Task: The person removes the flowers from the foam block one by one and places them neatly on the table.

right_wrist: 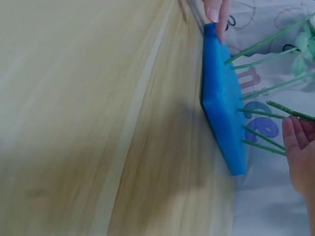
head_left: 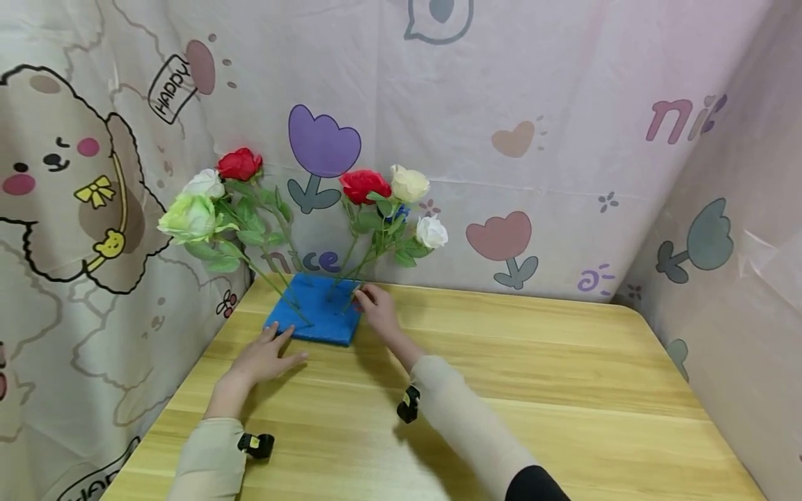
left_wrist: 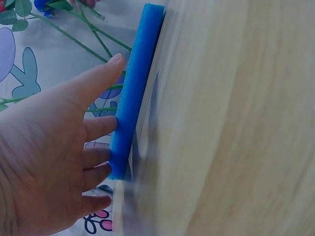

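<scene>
A blue foam block (head_left: 322, 332) lies on the table with several flower stems standing in it. My left hand (head_left: 260, 358) rests its fingertips on the block's near left edge; in the left wrist view the hand (left_wrist: 54, 142) has its fingers extended against the block (left_wrist: 130, 98). At the block's right side my right hand (head_left: 378, 309) pinches a green stem. In the right wrist view, that hand (right_wrist: 302, 157) holds the stem (right_wrist: 283, 108), whose cut end is free above the block (right_wrist: 221, 98). Which bloom belongs to this stem I cannot tell.
Red (head_left: 240, 164), white (head_left: 204, 184) and pale green (head_left: 190, 218) roses lean left. Another red rose (head_left: 365, 186), a cream one (head_left: 410, 184), a white one (head_left: 431, 232) and a blue flower lean right. Printed curtains (head_left: 564, 83) hang behind the wooden table (head_left: 551, 376).
</scene>
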### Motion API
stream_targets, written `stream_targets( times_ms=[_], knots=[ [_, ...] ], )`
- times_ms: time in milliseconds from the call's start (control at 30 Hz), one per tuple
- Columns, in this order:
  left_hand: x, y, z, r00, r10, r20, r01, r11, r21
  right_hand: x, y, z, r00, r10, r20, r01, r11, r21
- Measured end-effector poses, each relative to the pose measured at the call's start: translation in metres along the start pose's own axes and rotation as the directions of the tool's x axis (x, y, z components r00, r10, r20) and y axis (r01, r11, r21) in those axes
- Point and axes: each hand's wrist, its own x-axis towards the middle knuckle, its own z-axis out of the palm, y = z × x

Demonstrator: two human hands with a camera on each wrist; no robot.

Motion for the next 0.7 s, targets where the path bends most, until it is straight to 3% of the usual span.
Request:
stream_targets(
  times_ms=[167, 367, 700],
  knots=[
    [0.002, 0.0, 0.001, 1.0, -0.006, 0.004, 0.006, 1.0, -0.012, -0.017, -0.029, -0.018, 0.997, -0.025, 0.072, 0.025, 1.0, -0.007],
    [0.0, -0.002, 0.001, 1.0, -0.006, 0.009, 0.006, 1.0, -0.024, -0.024, -0.036, -0.037, 0.987, -0.071, 0.141, 0.068, 0.997, 0.027],
    [0.004, -0.004, 0.004, 1.0, 0.001, 0.009, -0.001, 1.0, -0.017, -0.043, -0.05, -0.076, 0.989, -0.024, 0.145, 0.031, 0.998, -0.047]
  ],
)
